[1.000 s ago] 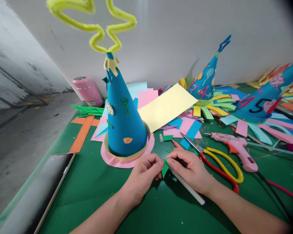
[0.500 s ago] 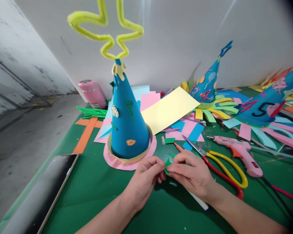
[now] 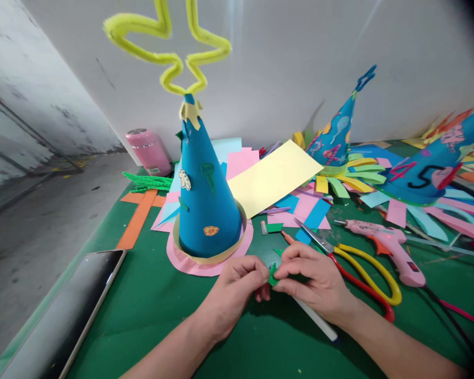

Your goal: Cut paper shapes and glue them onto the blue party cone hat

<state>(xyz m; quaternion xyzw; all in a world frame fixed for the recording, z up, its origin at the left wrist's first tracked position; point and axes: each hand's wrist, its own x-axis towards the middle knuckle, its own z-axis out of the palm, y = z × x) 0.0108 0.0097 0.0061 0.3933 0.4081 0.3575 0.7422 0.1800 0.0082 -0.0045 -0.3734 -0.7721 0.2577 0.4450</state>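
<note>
Between my two hands is a small piece of green paper [image 3: 274,275], pinched from both sides just above the table. My left hand [image 3: 243,284] is closed on its left edge with thumb and fingertips. My right hand [image 3: 314,276] grips the other edge, fingers bent together. Beneath the right hand lies a white marker [image 3: 315,320]. Just behind my hands stands a blue paper cone hat [image 3: 209,200] with a pink brim, small stickers and a yellow pipe-cleaner shape [image 3: 197,58] on its tip. Scissors [image 3: 363,273] with red and yellow handles lie right of my right hand.
A pink glue gun [image 3: 391,245] with a cord lies at the right, its switch lit. A phone [image 3: 63,316] rests at the left edge. Pale yellow paper [image 3: 276,179], paper scraps, a pink flask [image 3: 150,152] and two more cone hats [image 3: 334,137] stand or lie toward the wall.
The green piece has shifted slightly right and turned a little between my fingertips. Both hands keep their pinch; the surroundings have barely moved.
</note>
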